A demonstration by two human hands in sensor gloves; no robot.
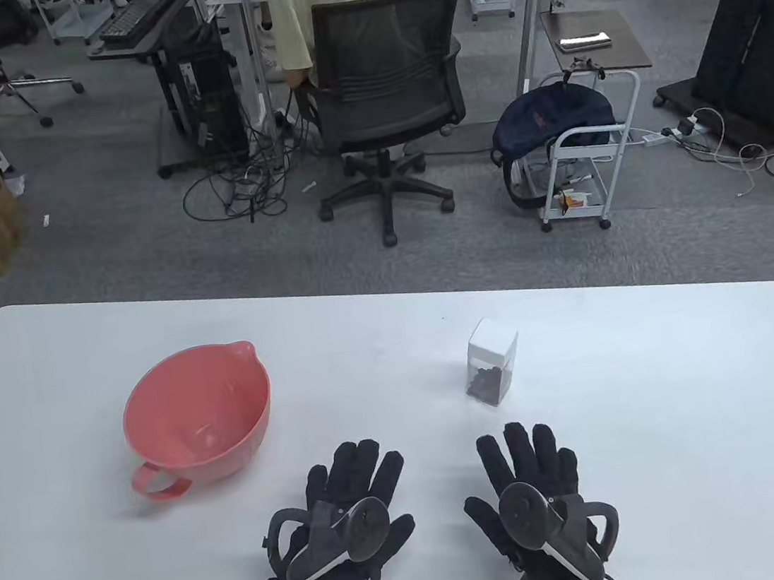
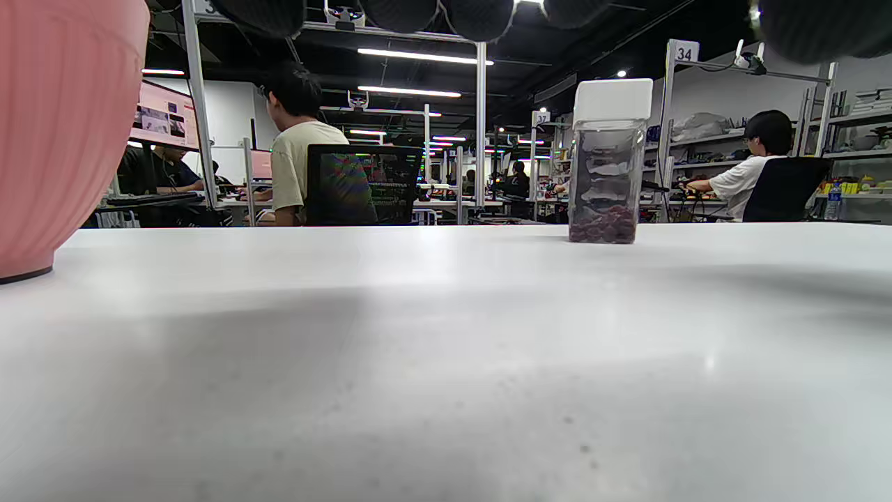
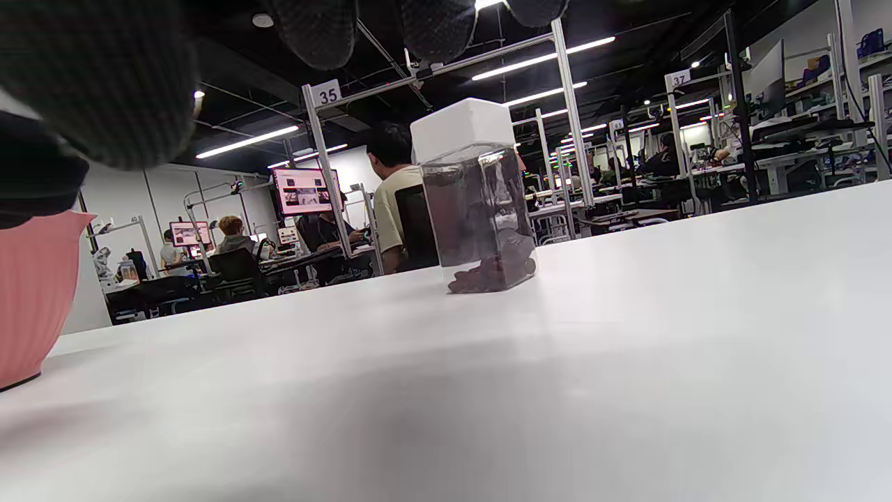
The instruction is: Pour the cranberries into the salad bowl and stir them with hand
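A pink salad bowl [image 1: 197,418] with a handle and a spout stands on the white table [image 1: 661,425], left of centre; its wall shows in the left wrist view [image 2: 63,132] and the right wrist view [image 3: 31,293]. A clear square jar [image 1: 494,370] with a white lid holds dark cranberries at its bottom; it stands upright [image 2: 608,164] [image 3: 481,199]. My left hand [image 1: 355,483] lies flat on the table near the front edge, right of the bowl. My right hand [image 1: 527,460] lies flat just in front of the jar. Both hold nothing.
Beyond the table's far edge a person sits on an office chair [image 1: 383,98]. A small white trolley [image 1: 583,157] with a dark bag stands on the carpet.
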